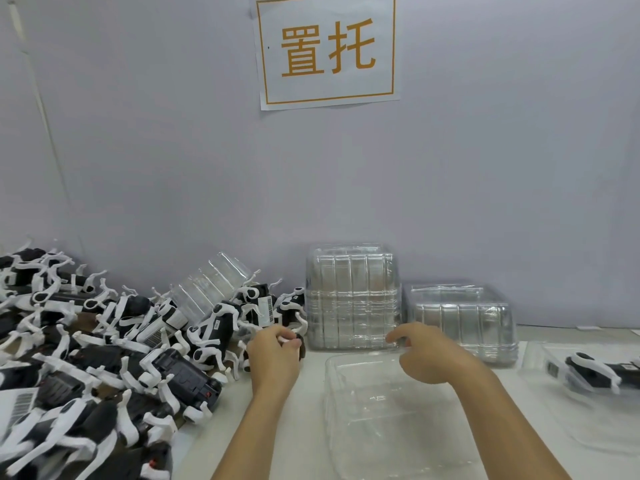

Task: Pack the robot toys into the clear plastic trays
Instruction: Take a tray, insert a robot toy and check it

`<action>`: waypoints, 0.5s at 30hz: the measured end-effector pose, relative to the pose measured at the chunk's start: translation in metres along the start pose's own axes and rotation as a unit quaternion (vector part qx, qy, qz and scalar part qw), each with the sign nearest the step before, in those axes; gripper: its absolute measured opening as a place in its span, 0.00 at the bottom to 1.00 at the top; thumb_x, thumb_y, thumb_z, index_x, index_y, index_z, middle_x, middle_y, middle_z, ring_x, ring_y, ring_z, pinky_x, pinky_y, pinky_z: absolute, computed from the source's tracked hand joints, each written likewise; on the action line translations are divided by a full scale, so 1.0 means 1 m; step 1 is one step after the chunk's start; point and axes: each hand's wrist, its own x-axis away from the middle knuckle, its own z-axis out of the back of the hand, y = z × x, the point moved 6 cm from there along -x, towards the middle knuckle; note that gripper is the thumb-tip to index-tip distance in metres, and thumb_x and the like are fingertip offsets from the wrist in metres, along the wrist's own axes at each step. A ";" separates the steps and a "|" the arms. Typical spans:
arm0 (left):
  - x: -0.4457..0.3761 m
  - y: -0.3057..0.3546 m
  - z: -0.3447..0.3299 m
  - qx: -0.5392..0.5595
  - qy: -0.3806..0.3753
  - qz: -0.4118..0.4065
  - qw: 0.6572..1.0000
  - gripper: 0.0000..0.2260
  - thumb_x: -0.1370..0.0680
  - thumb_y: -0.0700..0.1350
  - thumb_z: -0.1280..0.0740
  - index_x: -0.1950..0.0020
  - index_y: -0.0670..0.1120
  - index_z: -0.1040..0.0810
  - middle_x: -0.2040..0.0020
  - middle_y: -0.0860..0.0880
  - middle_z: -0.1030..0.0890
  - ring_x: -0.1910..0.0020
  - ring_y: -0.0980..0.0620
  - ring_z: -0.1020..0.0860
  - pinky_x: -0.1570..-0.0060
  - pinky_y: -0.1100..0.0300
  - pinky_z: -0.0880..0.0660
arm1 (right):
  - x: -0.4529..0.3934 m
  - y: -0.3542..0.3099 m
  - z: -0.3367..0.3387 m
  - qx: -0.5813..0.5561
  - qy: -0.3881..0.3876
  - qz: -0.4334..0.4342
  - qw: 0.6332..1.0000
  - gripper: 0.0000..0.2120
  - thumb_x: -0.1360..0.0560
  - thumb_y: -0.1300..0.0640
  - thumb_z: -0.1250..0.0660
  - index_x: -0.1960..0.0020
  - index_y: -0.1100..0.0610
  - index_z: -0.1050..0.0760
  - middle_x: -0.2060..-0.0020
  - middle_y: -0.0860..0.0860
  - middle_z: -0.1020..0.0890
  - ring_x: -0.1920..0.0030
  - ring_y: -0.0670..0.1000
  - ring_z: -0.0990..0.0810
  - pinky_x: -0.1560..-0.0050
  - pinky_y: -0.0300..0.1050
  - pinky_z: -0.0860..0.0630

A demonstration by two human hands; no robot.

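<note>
While the left hand point(275, 355) grips a robot toy point(300, 344) at the toy pile's point(104, 348) edge, right hand point(420, 351) hovers loosely curled, holding nothing, over the empty clear tray point(391, 417) mid-worktop point(242, 427).

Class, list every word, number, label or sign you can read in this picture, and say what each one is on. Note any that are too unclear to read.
"置托": large orange characters in an orange frame on the white paper sign on the wall.
Barcode labels on several robot toys in the pile: bars visible, print too small to read.
Embossed mark in the floor of the empty clear tray: too faint to read.
</note>
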 end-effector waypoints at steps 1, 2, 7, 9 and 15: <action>0.000 0.007 0.001 0.009 -0.003 -0.012 1.000 0.09 0.25 0.36 0.28 0.63 0.47 0.19 0.63 0.49 0.20 0.64 0.52 0.23 0.67 0.62 0.32 | 0.000 0.000 0.001 -0.005 0.007 0.000 1.000 0.26 0.23 0.65 0.41 0.28 0.48 0.31 0.30 0.52 0.30 0.31 0.54 0.29 0.31 0.50 0.30; 0.000 0.015 0.002 0.018 -0.009 -0.023 1.000 0.11 0.25 0.36 0.28 0.64 0.49 0.20 0.65 0.50 0.20 0.64 0.51 0.23 0.66 0.61 0.32 | -0.001 -0.001 0.001 -0.009 0.018 0.000 1.000 0.26 0.23 0.65 0.41 0.29 0.47 0.30 0.32 0.51 0.29 0.32 0.54 0.29 0.30 0.54 0.31; 0.006 0.062 0.012 0.098 -0.042 -0.088 0.990 0.12 0.25 0.35 0.28 0.65 0.50 0.18 0.68 0.50 0.18 0.68 0.53 0.21 0.66 0.63 0.25 | -0.005 -0.018 0.010 -0.072 0.129 0.070 0.987 0.20 0.21 0.59 0.40 0.32 0.46 0.27 0.42 0.45 0.23 0.41 0.48 0.24 0.35 0.52 0.28; 0.013 0.086 0.017 0.136 -0.047 -0.124 0.982 0.13 0.26 0.34 0.27 0.66 0.50 0.18 0.72 0.53 0.19 0.73 0.58 0.23 0.68 0.64 0.24 | -0.007 -0.026 0.013 -0.146 0.157 0.107 0.971 0.16 0.20 0.58 0.39 0.35 0.48 0.24 0.46 0.46 0.19 0.50 0.44 0.21 0.52 0.35 0.24; 0.034 0.132 0.018 0.225 -0.083 -0.206 0.949 0.13 0.27 0.32 0.27 0.66 0.48 0.16 0.71 0.47 0.19 0.73 0.56 0.24 0.68 0.62 0.24 | -0.010 -0.036 -0.006 -0.462 -0.008 0.061 0.885 0.24 0.17 0.38 0.48 0.36 0.52 0.24 0.57 0.54 0.14 0.59 0.51 0.15 0.60 0.45 0.22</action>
